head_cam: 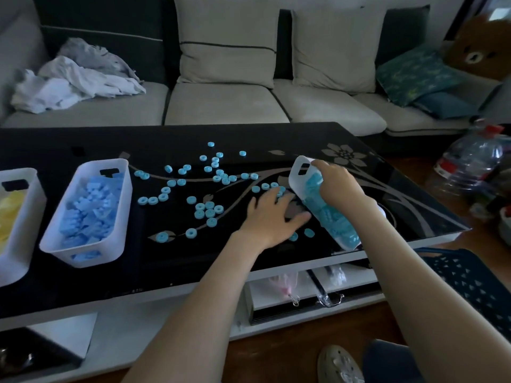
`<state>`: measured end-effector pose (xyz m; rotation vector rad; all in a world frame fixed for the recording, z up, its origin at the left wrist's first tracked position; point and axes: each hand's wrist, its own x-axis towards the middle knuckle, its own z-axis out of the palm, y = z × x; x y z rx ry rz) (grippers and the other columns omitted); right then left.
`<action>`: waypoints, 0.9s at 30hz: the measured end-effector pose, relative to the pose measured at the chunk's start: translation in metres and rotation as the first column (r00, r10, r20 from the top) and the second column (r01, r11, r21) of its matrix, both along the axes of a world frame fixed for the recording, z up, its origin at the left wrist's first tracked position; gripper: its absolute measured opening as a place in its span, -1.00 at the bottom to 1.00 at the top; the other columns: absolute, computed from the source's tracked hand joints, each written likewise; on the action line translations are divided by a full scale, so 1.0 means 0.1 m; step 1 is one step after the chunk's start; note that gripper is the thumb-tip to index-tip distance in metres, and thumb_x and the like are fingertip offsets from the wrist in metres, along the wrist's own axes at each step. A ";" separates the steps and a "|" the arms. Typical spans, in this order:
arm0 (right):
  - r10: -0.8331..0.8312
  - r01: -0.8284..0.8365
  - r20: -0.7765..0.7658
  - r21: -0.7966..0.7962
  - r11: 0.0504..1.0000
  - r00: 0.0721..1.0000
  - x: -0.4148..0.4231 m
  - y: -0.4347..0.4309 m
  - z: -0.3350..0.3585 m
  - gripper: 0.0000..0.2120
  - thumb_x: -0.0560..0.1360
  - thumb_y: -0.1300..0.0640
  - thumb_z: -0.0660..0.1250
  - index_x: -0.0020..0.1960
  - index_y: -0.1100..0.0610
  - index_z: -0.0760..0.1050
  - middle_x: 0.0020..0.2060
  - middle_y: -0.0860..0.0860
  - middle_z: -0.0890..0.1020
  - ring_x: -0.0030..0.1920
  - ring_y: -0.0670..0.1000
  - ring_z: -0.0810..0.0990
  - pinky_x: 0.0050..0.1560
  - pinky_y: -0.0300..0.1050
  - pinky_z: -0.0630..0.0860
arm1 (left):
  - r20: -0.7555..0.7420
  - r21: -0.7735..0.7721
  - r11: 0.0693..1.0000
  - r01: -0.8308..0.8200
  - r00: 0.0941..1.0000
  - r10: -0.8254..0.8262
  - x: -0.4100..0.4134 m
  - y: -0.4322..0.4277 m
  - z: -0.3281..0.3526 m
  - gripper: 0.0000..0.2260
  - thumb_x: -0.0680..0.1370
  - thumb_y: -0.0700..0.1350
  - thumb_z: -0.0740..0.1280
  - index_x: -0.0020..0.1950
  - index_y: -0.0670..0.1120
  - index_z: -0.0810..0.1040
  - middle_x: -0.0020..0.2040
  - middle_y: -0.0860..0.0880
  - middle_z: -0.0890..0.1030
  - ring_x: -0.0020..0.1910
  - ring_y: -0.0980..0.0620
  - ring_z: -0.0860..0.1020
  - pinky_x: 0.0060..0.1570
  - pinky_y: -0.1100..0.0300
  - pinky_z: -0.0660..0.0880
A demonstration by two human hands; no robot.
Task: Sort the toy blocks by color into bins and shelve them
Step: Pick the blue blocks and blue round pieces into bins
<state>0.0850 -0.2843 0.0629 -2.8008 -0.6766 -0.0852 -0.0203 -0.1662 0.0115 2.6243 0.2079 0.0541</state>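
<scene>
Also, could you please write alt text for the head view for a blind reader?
A person's right hand grips a tilted white bin of light-blue rings on a black table; the left hand rests among loose rings. A bin of blue blocks and a yellow-filled bin stand at left.

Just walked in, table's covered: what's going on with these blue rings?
A person appears to be gathering the rings. The right hand grips a tilted white bin, partly filled with them, near the table edge; the left hand lies flat on the table beside its opening. Many lie scattered. A blue-block bin and a yellow-block bin sit further left.
</scene>
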 end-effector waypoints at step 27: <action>-0.102 0.101 -0.006 -0.113 0.989 0.995 0.27 -0.77 -0.18 -0.64 0.57 -0.07 0.19 0.32 0.00 0.43 0.37 -0.04 0.35 0.41 0.06 0.15 0.35 0.05 0.09 | 0.170 0.360 0.913 -0.191 0.976 0.137 0.36 -0.30 -0.35 -0.69 0.66 0.01 0.04 0.19 -0.16 0.44 0.07 -0.12 0.57 -0.02 -0.11 0.58 -0.19 0.10 0.42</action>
